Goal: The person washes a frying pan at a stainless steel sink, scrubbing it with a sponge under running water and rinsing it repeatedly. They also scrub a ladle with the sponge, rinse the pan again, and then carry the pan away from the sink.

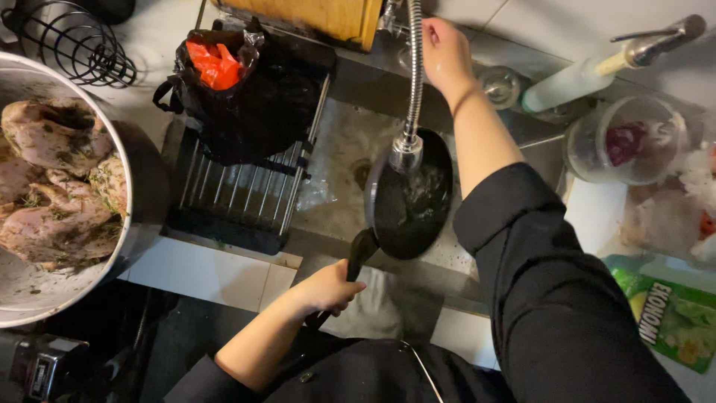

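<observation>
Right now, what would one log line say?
left hand: grips pan handle | right hand: at tap | water running into pan

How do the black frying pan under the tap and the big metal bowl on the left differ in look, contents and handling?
The frying pan is black, tilted over the sink and holds running water; the metal bowl is shiny, far larger, sits flat on the counter and holds herbed raw chicken. The left hand grips the pan's handle; no hand touches the bowl. The right hand is up at the tap. Both vessels are round.
</observation>
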Demonstrator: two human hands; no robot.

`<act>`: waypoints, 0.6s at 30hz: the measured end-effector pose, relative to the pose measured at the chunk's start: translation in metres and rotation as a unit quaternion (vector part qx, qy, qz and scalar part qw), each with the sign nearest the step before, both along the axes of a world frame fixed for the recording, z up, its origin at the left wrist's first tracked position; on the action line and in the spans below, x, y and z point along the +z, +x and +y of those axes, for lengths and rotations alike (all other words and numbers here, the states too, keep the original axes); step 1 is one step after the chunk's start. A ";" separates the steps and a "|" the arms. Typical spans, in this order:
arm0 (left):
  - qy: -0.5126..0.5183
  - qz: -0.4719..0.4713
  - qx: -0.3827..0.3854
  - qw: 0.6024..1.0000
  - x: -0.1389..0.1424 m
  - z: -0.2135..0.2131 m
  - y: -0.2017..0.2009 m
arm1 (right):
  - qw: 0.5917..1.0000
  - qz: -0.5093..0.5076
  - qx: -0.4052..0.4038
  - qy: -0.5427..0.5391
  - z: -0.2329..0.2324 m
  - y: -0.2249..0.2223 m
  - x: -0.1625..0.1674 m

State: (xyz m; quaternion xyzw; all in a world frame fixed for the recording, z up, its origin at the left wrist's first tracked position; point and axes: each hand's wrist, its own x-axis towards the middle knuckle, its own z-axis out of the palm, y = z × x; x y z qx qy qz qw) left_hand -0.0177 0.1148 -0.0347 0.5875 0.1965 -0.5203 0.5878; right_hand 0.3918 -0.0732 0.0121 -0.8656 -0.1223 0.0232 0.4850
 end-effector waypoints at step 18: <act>-0.245 0.005 0.048 0.968 0.077 -0.035 0.002 | 0.908 -0.362 -0.078 -0.195 -0.267 -0.085 0.139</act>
